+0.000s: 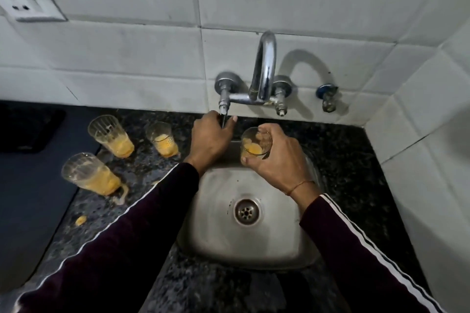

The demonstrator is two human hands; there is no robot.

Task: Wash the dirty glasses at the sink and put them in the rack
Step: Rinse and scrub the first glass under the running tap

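Head view: steel sink point(218, 231) set in speckled dark counter point(351, 173), white-tiled wall point(127, 53).

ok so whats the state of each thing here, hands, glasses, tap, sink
left hand: grip on the tap handle
right hand: grip on the held glass
held glass: upright, orange dregs inside
three counter glasses: dirty, orange residue
tap: no water visible
sink: no dishes
counter: orange spills at left
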